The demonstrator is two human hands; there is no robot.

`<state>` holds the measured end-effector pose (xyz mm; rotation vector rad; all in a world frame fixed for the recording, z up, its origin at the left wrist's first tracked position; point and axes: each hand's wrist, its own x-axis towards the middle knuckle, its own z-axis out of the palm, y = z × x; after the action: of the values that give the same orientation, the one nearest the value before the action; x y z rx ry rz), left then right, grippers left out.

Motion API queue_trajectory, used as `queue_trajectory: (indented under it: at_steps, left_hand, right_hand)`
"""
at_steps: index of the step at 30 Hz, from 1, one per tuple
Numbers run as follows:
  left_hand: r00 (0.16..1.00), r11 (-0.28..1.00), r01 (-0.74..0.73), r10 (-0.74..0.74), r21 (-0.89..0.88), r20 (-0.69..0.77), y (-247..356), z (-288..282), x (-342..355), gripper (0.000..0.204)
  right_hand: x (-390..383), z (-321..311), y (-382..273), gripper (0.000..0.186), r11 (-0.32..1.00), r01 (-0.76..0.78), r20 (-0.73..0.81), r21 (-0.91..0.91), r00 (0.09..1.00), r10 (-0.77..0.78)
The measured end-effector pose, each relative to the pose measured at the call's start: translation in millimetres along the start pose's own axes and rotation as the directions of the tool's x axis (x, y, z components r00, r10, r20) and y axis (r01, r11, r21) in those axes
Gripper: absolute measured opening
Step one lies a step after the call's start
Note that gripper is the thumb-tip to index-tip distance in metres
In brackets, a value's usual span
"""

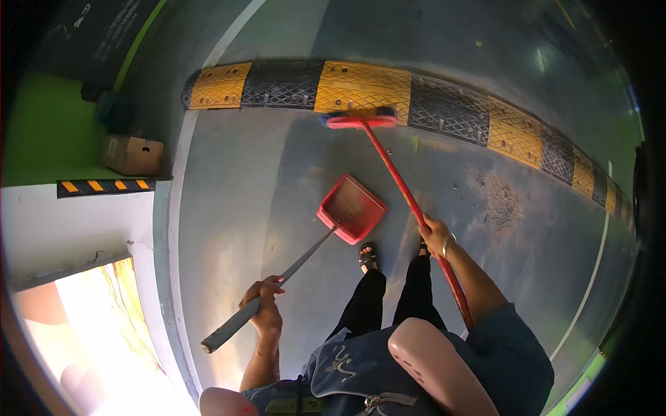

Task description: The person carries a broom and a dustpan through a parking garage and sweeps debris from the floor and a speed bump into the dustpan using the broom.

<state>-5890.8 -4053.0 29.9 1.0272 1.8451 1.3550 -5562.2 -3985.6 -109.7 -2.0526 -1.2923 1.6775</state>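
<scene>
My left hand (263, 305) is closed round the grey handle of a long-handled dustpan (352, 209). The dustpan's red pan rests on the floor in front of my feet, with dusty dirt inside it. Wrapped round the red pole of a broom (393, 170) is my right hand (435, 236), with a bangle at its wrist. The broom's red head lies at the near edge of a yellow and black speed bump (364, 84); its bristles are mostly hidden. To the right of the broom, a patch of loose dirt (501, 201) is spread over the floor.
The speed bump runs across the grey floor (229, 173) ahead and curves off to the right. At the left, a cardboard box (133, 154) stands by a green wall (48, 132). A bright opening (104, 326) shows at the lower left, below a striped strip (104, 187).
</scene>
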Motion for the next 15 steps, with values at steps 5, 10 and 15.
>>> queue_trajectory:
  at_steps: [5,10,15]
  left_hand:
    - [0.984,0.996,0.084,-0.079,0.025,-0.159,-5.9,-22.7,-5.7,0.021]
    - [0.965,0.980,0.169,-0.143,0.103,-0.221,-16.2,-29.8,-12.9,0.021]
    - [0.980,0.993,0.062,-0.043,0.096,-0.194,-25.2,-31.3,-8.2,0.020]
  right_hand:
    - [106.6,47.0,-87.0,0.034,0.970,0.242,0.130,0.008,0.962,-0.241]
    - [221.3,101.5,-133.0,0.027,0.922,0.188,0.044,-0.338,0.982,-0.184]
    - [239.7,95.4,-40.8,0.027,0.769,0.172,-0.041,-0.616,0.967,-0.250]
